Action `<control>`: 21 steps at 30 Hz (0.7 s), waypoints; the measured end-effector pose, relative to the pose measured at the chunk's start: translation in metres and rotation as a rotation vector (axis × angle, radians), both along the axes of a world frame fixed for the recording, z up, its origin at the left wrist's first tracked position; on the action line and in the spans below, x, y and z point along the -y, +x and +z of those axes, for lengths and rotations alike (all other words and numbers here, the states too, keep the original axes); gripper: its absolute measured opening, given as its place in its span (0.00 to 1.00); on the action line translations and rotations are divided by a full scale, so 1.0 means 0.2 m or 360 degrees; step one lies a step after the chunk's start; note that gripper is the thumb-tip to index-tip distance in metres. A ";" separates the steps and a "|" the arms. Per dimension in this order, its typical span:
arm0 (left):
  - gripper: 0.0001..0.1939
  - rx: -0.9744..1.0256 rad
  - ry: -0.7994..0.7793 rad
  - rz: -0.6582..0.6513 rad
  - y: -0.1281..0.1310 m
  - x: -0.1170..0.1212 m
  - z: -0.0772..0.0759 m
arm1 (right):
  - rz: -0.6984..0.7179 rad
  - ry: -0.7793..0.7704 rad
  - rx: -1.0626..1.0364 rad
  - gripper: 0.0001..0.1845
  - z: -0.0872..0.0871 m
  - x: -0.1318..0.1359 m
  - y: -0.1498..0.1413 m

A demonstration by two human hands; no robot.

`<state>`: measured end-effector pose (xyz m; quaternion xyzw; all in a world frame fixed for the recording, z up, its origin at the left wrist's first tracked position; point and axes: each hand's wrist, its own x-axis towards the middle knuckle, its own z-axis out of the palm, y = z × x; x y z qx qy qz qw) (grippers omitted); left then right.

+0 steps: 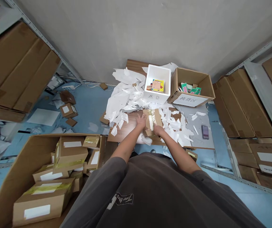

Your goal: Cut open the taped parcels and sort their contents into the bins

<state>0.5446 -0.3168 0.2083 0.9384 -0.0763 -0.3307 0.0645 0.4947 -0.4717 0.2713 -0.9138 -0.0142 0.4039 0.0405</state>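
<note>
A taped cardboard box (159, 117) lies on the wooden table in front of me, with shiny tape and a torn white strip along its middle. My left hand (141, 121) rests at the box's left edge, fingers spread. At the near right part of the box, my right hand (159, 130) is closed, its fingertips at the tape strip. Whatever may be inside those fingers is too small to make out. Torn white paper (121, 98) is heaped to the left and behind the box, and more scraps (173, 124) lie to its right.
Behind the box stand a white bin (156, 97) with small packets and a cardboard carton (194, 76) with green boxes. A large open carton (41, 141) of parcels is at my left. Shelves with brown cartons (249, 104) flank both sides. A blurred purple item (205, 131) lies at the table's right.
</note>
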 end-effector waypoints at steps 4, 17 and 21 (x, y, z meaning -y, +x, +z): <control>0.83 -0.0009 -0.0019 0.0018 0.00 0.00 0.00 | -0.0058 0.0021 -0.0038 0.46 0.01 0.03 -0.12; 0.81 0.0005 -0.0053 0.0053 -0.01 -0.01 0.04 | -0.0030 0.0057 -0.0099 0.42 0.14 0.09 -0.33; 0.82 0.0018 -0.0003 0.0043 0.00 -0.01 0.06 | -0.0021 0.0053 -0.0116 0.41 0.16 0.11 -0.35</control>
